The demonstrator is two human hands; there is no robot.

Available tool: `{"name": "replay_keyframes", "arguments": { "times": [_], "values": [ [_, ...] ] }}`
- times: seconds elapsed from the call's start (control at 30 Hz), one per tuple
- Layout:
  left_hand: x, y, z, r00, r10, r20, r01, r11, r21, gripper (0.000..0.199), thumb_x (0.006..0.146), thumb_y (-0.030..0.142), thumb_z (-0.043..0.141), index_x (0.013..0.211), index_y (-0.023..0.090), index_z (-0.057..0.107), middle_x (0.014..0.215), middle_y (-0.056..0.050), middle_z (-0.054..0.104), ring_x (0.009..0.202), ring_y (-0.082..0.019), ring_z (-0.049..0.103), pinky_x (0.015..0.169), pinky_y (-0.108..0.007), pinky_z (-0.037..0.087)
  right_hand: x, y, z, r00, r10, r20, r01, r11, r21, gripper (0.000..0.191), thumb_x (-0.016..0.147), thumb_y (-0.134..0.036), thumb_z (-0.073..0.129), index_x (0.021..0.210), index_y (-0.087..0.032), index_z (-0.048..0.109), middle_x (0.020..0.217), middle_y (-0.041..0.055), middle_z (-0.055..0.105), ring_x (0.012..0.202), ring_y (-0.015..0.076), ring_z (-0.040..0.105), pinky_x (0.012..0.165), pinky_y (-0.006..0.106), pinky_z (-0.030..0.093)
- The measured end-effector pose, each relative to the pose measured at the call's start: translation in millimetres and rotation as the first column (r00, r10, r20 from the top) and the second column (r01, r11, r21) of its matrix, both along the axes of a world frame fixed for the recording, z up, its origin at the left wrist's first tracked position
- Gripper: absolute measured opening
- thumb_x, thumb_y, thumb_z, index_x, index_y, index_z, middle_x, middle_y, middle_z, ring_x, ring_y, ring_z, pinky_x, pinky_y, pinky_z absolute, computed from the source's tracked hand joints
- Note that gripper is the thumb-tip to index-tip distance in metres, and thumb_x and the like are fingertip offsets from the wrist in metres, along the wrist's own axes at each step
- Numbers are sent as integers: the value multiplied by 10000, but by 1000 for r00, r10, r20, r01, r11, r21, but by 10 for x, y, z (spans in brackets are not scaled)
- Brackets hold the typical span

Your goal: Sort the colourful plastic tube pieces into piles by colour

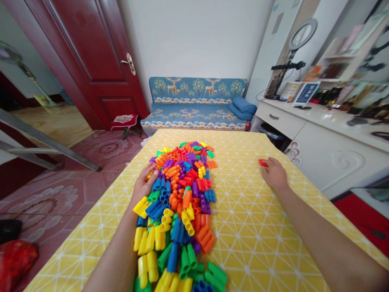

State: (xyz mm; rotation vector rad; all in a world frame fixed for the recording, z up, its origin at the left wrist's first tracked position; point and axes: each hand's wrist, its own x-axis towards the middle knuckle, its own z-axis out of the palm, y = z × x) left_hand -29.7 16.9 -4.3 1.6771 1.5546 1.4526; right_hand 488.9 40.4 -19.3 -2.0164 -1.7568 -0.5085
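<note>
A long heap of plastic building pieces in red, orange, yellow, green, blue and purple runs down the left-middle of the table. My left hand rests against the heap's left edge, its fingers partly hidden among the pieces; whether it grips one I cannot tell. On the right side of the table, apart from the heap, my right hand holds a small red piece at its fingertips, low over the cloth.
The table wears a yellow cloth with white lines. Behind it stands a blue patterned sofa. A white dresser with a ring light is at the right. At the left are a red door, a small stool and a metal ladder.
</note>
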Motion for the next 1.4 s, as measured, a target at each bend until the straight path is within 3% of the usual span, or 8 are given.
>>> {"name": "replay_keyframes", "arguments": {
  "times": [0.1,0.23,0.53,0.7,0.87,1.0,1.2,1.4],
  "values": [
    [9,-2,5,1000,8,-2,-8,1000,-4,609,785,657,552,1156,189,676,1403,-131,532,1358,-300,422,1168,-486,263,-59,-48,79,998,-59,37,58,998,26,243,788,-253,478,896,-133,659,1045,150,623,995,284,560,803,381,450],
    [14,-5,9,1000,6,3,-6,1000,-10,626,782,658,552,1163,176,672,1406,-143,526,1365,-302,412,1171,-481,260,-120,-71,133,993,-110,51,115,987,-115,262,819,-324,447,764,-164,647,922,119,645,906,268,577,755,374,425],
    [12,-7,14,1000,4,7,-4,1000,-13,639,772,675,553,1158,181,673,1401,-139,530,1361,-303,416,1174,-480,254,-66,9,48,994,-106,-30,95,960,-262,479,888,-430,382,1251,-170,555,1288,140,586,1179,308,528,957,481,414],
    [13,-9,17,1000,1,6,-1,1000,-10,595,778,665,559,1141,209,680,1396,-117,539,1354,-299,426,1173,-490,249,-36,74,7,990,-102,-96,60,929,-366,584,931,-507,272,1409,-209,426,1499,122,400,1371,311,354,1072,591,289],
    [10,-3,15,1000,-5,13,5,1000,-9,572,784,649,566,1145,220,679,1400,-107,536,1362,-299,415,1173,-493,249,-224,197,-8,913,-358,-193,259,878,-402,649,899,-540,313,1443,-200,411,1540,199,292,1402,442,235,1005,754,187],
    [0,8,1,1000,-7,14,7,1000,-12,583,792,639,562,1158,198,674,1409,-125,524,1366,-300,408,1176,-486,241,-638,213,-29,850,-468,-241,348,843,-409,697,897,-519,311,1467,-120,363,1548,256,221,1418,468,152,1021,760,110],
    [-9,29,-19,1000,-8,18,8,1000,-8,564,794,617,570,1145,189,677,1399,-131,532,1359,-292,418,1173,-475,248,-1451,69,-86,963,-103,-251,23,953,-303,675,930,-518,314,1480,-126,320,1547,209,263,1425,417,182,1079,688,130],
    [-8,46,-46,999,6,47,-5,1000,-10,530,799,576,585,1150,189,676,1413,-136,516,1361,-287,416,1167,-472,260,-1823,2,3,919,215,-330,-232,973,-12,588,948,-428,368,1430,-92,357,1452,258,399,1346,394,366,1042,649,291]
  ]
}}
